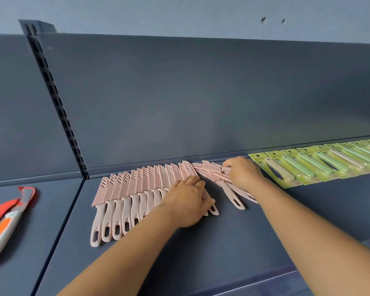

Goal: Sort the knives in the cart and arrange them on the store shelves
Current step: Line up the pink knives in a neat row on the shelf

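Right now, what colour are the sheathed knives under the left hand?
Pale pink sheathed knives, clearest in the head view.

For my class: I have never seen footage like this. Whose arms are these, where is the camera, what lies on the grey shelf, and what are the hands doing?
There is no machine here. A person wears a camera on the head, so the single picture looks forward and down along their own two bare arms. They stand at a grey shelf in a store. On it lies a neat row of pink knives in sheaths, overlapping side by side. The left hand rests flat on the right end of that row. Beside it is a loose pile of pink knives, not yet lined up; the right hand grips one of them. To the right runs a row of green packs, each holding a pale tool. At the far left lie orange knives.
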`<state>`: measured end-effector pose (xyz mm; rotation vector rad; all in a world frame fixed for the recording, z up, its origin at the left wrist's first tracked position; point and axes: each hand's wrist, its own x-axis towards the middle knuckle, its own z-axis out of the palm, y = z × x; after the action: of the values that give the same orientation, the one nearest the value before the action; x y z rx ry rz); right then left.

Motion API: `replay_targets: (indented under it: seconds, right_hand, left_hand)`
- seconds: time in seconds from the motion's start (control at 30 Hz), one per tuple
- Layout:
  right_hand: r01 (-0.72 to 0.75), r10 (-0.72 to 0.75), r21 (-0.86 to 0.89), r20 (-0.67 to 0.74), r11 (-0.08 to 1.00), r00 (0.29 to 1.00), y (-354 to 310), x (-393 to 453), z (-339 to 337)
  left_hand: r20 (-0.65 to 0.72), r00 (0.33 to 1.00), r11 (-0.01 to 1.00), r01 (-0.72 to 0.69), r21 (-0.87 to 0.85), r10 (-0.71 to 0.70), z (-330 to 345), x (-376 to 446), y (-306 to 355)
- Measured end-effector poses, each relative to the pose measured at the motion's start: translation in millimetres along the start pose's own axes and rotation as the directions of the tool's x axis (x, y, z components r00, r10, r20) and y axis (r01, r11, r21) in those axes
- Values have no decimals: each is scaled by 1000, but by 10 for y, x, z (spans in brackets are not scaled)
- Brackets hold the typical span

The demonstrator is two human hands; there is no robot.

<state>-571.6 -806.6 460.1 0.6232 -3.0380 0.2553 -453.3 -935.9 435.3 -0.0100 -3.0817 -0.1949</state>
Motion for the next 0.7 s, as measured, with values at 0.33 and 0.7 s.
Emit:
replay_targets:
  seconds: [0.33, 0.7]
  right_hand:
    - [44, -23, 153, -137, 987, 990, -39, -51, -60]
    - [91, -76, 221, -73, 971, 994, -375, -548, 12]
  left_hand:
    - [25, 1000, 999, 20, -27, -19, -6, -40, -1]
    - [-1, 998, 994, 57, -90, -58, 22, -47, -10]
